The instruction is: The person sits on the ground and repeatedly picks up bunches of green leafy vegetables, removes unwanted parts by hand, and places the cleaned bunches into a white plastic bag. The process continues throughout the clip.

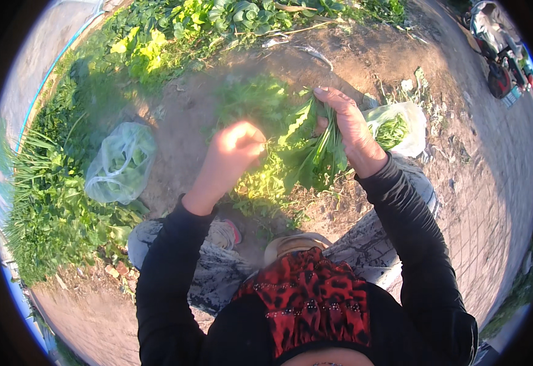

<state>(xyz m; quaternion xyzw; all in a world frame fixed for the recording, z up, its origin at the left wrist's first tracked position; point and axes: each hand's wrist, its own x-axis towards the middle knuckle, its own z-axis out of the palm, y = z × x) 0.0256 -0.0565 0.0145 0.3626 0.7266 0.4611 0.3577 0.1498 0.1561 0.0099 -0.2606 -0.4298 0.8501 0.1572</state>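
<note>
My right hand (355, 131) grips a bunch of leafy greens (309, 158), thin stems running down along my fingers and broad leaves hanging to the left. My left hand (239, 140), washed out by glare, is pinched at the left edge of these leaves; whatever it holds is too small to make out. Below it are pale yellow-green leaves (260, 183). Behind my right hand sits a white plastic bag (412, 131) with greens inside. Left of my left hand, a translucent bag (117, 165) of greens rests on the soil.
Leafy beds (242, 15) line the top and left (47, 213), beside a blue-edged sheet (65, 36). Bare soil (181, 110) lies between. A paved path (473, 201) runs along the right, with a dark wheeled item (498, 55) at the upper right. My bent knees frame the lower area.
</note>
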